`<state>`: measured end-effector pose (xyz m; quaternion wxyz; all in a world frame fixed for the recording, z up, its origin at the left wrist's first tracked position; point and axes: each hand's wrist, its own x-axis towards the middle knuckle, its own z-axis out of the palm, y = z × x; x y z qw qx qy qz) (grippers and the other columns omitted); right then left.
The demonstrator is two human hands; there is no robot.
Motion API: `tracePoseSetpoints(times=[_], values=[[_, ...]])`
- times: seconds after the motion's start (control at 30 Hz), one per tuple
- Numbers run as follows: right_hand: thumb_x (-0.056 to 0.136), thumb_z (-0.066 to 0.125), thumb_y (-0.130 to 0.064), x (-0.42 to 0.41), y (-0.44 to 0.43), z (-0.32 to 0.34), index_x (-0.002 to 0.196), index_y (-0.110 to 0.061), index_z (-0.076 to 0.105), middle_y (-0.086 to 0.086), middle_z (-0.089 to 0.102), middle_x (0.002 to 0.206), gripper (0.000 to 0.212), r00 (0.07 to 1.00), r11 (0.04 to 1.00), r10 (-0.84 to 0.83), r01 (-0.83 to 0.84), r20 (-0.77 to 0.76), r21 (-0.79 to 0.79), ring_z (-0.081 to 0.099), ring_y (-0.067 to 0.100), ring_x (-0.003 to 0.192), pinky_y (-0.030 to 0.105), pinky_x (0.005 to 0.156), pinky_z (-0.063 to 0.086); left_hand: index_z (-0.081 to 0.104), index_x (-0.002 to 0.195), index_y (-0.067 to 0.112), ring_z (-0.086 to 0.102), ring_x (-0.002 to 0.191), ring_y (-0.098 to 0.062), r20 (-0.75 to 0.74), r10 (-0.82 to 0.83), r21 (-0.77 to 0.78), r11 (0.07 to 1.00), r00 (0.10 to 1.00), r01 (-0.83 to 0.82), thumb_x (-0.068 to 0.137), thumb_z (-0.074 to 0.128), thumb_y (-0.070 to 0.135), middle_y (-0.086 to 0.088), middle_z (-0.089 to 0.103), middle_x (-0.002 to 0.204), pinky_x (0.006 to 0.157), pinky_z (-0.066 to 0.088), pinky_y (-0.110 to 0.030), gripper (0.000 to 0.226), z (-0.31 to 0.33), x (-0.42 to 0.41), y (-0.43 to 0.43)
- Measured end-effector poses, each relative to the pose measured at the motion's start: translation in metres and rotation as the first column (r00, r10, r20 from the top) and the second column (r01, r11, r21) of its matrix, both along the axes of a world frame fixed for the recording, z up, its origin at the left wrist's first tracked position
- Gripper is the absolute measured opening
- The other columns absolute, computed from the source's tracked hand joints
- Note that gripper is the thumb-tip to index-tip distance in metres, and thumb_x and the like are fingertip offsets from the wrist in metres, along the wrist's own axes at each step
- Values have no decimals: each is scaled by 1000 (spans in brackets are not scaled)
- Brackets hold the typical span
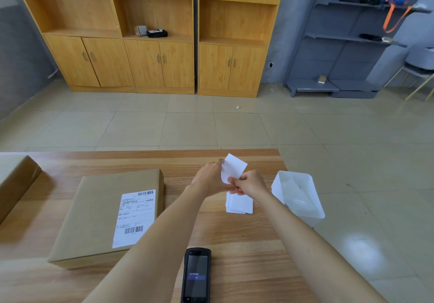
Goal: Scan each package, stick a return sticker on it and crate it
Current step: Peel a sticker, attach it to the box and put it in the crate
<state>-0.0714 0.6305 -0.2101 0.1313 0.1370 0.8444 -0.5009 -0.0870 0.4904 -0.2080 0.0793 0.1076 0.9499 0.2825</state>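
Observation:
A flat brown package (94, 213) lies on the wooden table (246, 237) at the left, its white shipping label (135, 217) facing up. Above the table's right part, my left hand (210, 177) and my right hand (250, 182) both pinch one white sticker sheet (233, 167), held upright between them. Under my hands a small stack of white stickers (239, 205) rests on the table. A black handheld scanner (196, 275) lies near the front edge, screen lit.
A second brown package (16, 180) sits at the table's far left edge. A translucent white bin (298, 194) stands just off the table's right edge. Beyond are a tiled floor, wooden cabinets (150, 34) and grey shelving (347, 44).

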Motion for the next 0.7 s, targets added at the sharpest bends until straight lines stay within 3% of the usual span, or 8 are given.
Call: tracePoseSetpoints(times=[0.3, 0.47, 0.57, 0.7], values=[[85, 70, -23, -1, 1, -1, 59, -11, 52, 13, 73, 75, 34, 998, 998, -62, 62, -27, 27, 72, 24, 81, 37, 84, 56, 46, 122, 3, 55, 95, -25, -85, 13, 17, 1000, 996, -11, 65, 81, 46, -6, 47, 114, 82, 49, -37, 80, 4, 2, 7], [86, 69, -24, -1, 1, -2, 71, -4, 61, 12, 74, 75, 26, 998, 998, -69, 69, -4, 4, 72, 21, 80, 33, 83, 57, 39, 124, 5, 56, 96, -25, -92, 10, 29, 1000, 996, -8, 63, 84, 44, -6, 44, 121, 80, 50, -40, 85, 6, 4, 6], [86, 69, -22, -1, 1, -2, 81, 0, 65, 12, 74, 79, 23, 998, 997, -54, 56, 30, -59, 72, 20, 83, 32, 84, 57, 38, 116, 5, 55, 94, -25, -66, 12, 20, 1000, 998, -11, 60, 86, 43, -6, 44, 117, 77, 51, -39, 83, 8, 4, 4], [85, 70, -28, -1, -1, 2, 76, -13, 62, 6, 71, 82, 19, 999, 994, -7, 12, 44, -107, 69, 18, 91, 31, 89, 54, 36, 110, 5, 50, 86, -24, -55, 26, -9, 1000, 998, -26, 64, 83, 43, -6, 44, 110, 67, 42, -31, 76, 8, 2, 0]])
